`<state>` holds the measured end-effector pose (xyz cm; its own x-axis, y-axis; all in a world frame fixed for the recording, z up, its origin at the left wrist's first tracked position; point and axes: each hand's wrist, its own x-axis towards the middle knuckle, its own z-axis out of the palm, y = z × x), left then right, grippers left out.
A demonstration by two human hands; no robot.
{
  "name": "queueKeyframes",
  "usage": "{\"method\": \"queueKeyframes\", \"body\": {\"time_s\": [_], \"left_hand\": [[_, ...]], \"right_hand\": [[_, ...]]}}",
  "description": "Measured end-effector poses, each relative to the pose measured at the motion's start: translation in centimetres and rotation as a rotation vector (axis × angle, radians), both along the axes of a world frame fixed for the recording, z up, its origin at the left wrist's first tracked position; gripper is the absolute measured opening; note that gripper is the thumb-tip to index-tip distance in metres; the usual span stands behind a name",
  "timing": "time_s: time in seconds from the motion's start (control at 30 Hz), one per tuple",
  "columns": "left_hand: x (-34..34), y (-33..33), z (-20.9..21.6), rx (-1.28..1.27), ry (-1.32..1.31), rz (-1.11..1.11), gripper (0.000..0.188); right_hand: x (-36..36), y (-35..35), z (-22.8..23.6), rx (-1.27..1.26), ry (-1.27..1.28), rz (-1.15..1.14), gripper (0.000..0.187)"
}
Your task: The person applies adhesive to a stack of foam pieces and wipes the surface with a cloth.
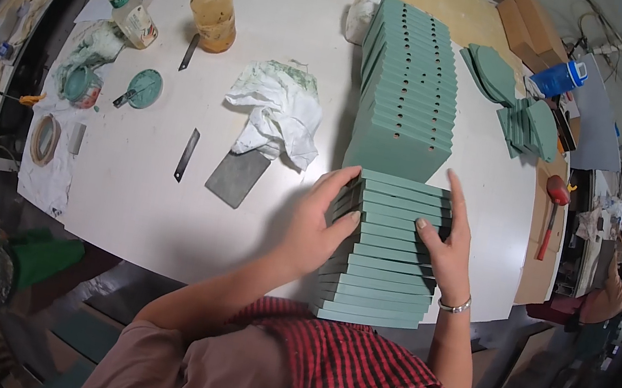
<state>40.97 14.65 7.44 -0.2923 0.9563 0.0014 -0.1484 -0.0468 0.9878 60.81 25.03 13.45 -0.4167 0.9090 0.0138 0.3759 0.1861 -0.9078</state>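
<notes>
A row of green painted boards (394,241) stands on edge in front of me, overhanging the table's near edge. My left hand (315,228) presses against its left side, the thumb laid over the upper edges. On the opposite side my right hand (447,241) grips the row, thumb on top and index finger stretched forward; its other fingers are mostly hidden. Between them the boards are clasped, their ends slightly uneven. Just beyond stands a longer row of green boards with small dark holes (410,95), backed by a white wrapped block (363,18).
On the white table (136,206), left of the boards, are a crumpled cloth (280,111), a grey sanding block (237,178), two dark blades (187,155), a paint lid (145,88) and a yellowish bottle (212,9). Rightward lie green curved pieces (532,128), a blue bottle (561,78) and a red mallet (557,192).
</notes>
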Motion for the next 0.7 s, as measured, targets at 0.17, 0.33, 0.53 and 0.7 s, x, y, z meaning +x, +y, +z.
{"method": "queueKeyframes", "body": {"time_s": [0.17,0.33,0.53,0.7], "left_hand": [[0.6,-0.8,0.2,0.052,0.054,0.018,0.060],[1.4,-1.3,0.3,0.099,0.173,0.038,0.056],[0.3,-0.8,0.4,0.094,0.065,0.013,0.032],[-0.5,0.5,-0.5,0.025,-0.223,-0.028,0.019]], "right_hand": [[-1.2,-0.7,1.0,0.455,-0.589,0.059,0.053],[-2.6,-3.3,0.2,0.489,-0.719,0.152,0.056],[-2.4,-4.6,0.4,0.434,-0.720,0.097,0.053],[-2.5,-4.6,0.2,0.507,-0.679,0.108,0.048]]}}
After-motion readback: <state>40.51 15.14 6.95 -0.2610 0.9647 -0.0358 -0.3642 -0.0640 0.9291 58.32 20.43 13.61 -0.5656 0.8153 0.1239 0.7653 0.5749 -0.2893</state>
